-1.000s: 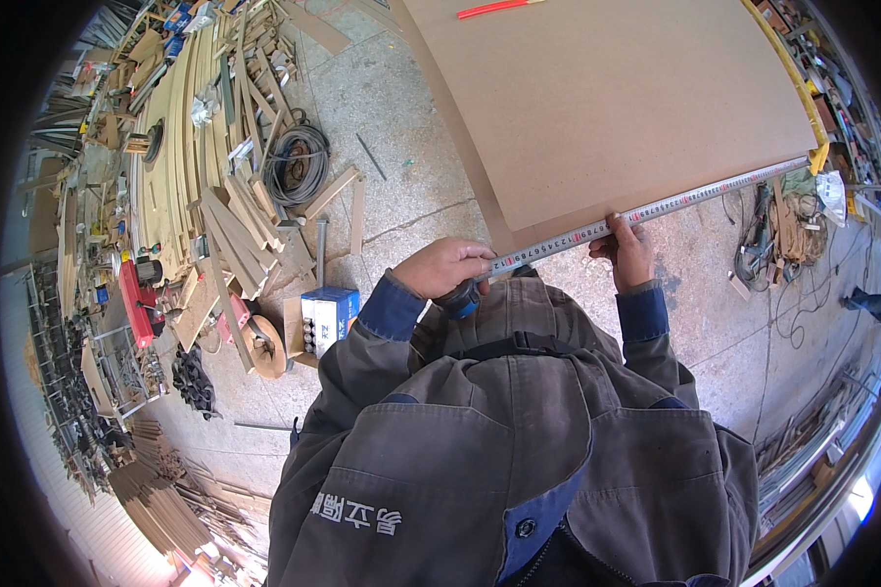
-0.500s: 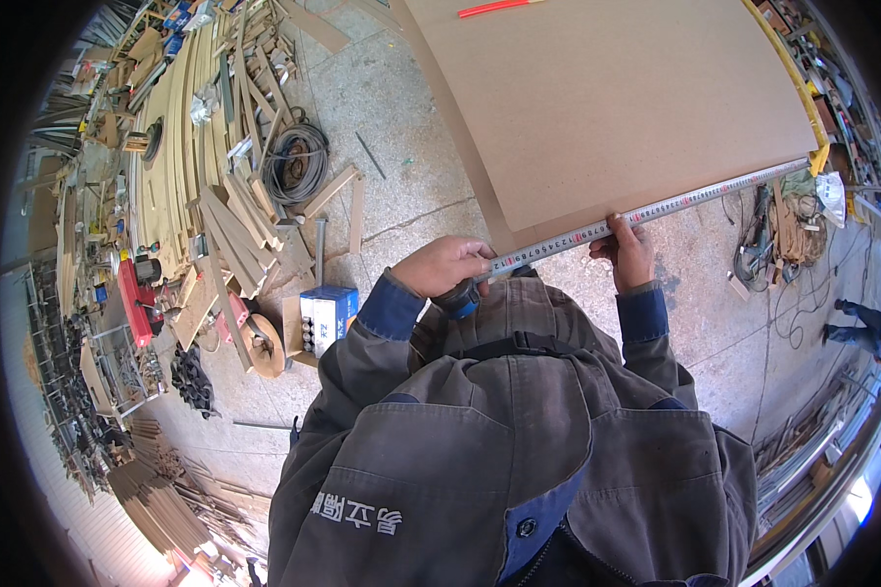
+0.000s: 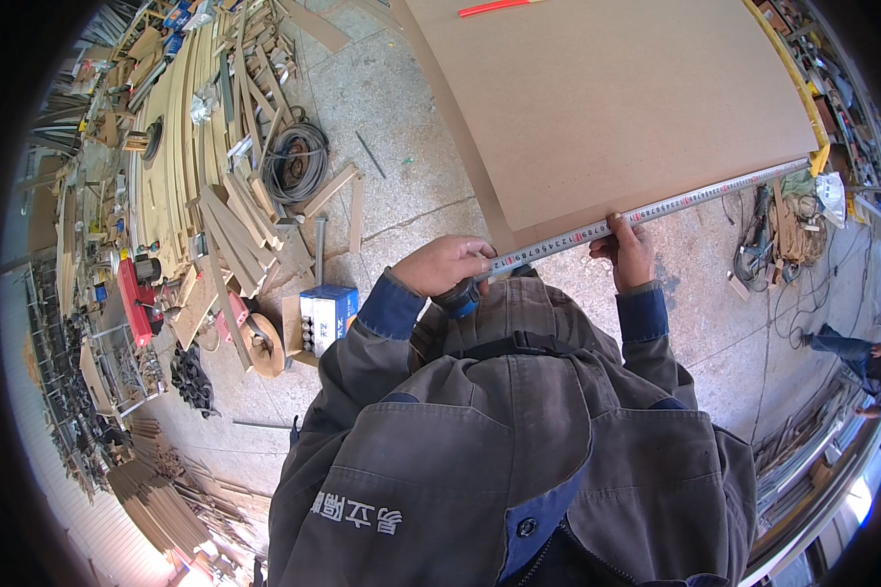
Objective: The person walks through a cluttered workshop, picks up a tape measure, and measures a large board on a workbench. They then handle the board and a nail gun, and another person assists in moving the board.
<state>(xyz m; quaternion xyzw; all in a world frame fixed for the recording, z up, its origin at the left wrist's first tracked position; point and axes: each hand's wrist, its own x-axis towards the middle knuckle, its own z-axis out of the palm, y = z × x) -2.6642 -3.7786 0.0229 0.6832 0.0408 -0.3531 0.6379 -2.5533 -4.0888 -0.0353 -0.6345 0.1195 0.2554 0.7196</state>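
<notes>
A large brown board [image 3: 607, 98] lies flat in front of me. A tape measure blade [image 3: 656, 207] runs along its near edge, from my left hand out to the board's right corner. My left hand [image 3: 445, 269] is closed on the tape measure case [image 3: 460, 296] at the board's near left corner. My right hand [image 3: 628, 252] pins the blade against the edge with fingers and thumb, about a third of the way along. A red pencil-like stick [image 3: 494, 8] lies on the far part of the board.
Curved wooden strips and offcuts [image 3: 206, 157] are piled at the left, with a coil of dark cable [image 3: 296, 161] and a blue and white box [image 3: 325, 315] on the concrete floor. Tools and cords [image 3: 783, 235] lie at the right. Another person's legs [image 3: 852, 347] show at the far right.
None of note: both hands stay on the tape at the board's near edge. The person at the far right has shifted slightly.
</notes>
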